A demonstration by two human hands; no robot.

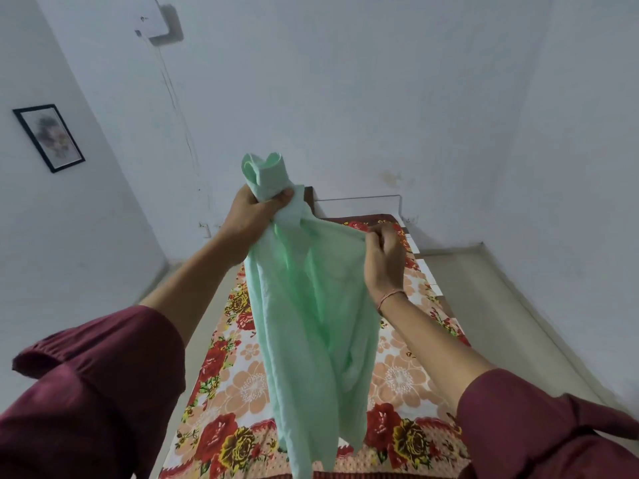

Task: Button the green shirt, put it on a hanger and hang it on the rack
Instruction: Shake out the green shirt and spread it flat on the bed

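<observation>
The pale mint-green cotton shirt (311, 305) hangs in the air above the floral red-and-peach bedspread (242, 385), bunched at the collar in the clenched left hand (254, 216). The right hand (383, 261) pinches its shoulder edge. A black-framed picture (48, 137) hangs on the left wall.

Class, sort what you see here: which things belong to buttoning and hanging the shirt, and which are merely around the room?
Part of the job:
green shirt, held up by its collar
left hand, gripping the collar
right hand, pinching the fabric edge

Just there:
floral bedsheet
framed picture
white wall box

No hanger or rack shows.
</observation>
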